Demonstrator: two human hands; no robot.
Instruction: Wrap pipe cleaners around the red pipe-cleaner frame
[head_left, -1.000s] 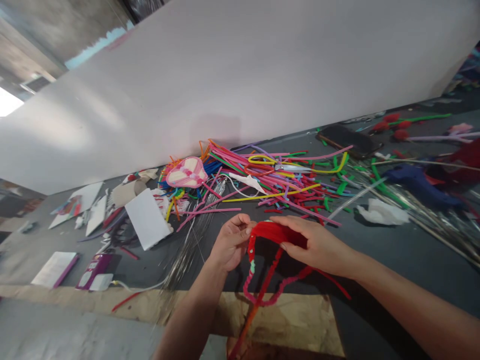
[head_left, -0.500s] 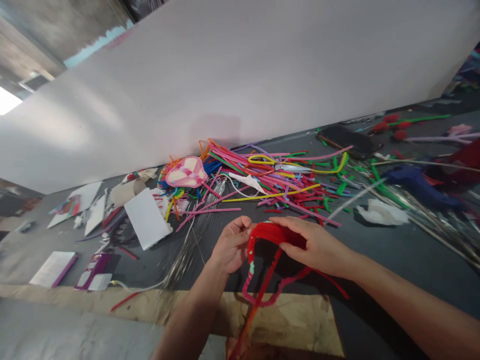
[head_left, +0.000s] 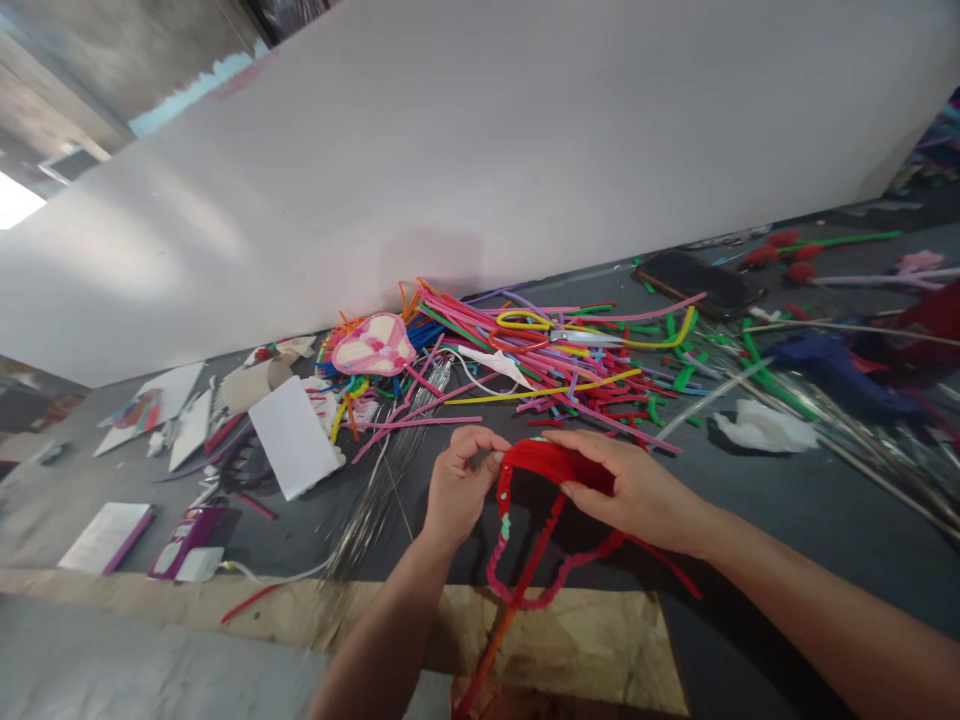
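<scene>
Between my hands is a red pipe cleaner piece, a curved band with a looped, beaded-looking pink, red and mint edge hanging below it. A long red-orange stem runs from it toward the bottom of the view. My left hand pinches the piece's left end between thumb and fingertips. On the other side my right hand grips the red band, thumb below and fingers on top. Beyond the hands lies a heap of colourful pipe cleaners, with yellow-handled scissors on it.
A pink-and-cream pipe cleaner shape rests at the heap's left. Nearby are a white card, thin metal wires and a purple box. On the right are a phone, a blue glue gun and crumpled tissue.
My left hand has shifted slightly, its fingers curling up a little at the band's left end. The right hand keeps nearly the same hold.
</scene>
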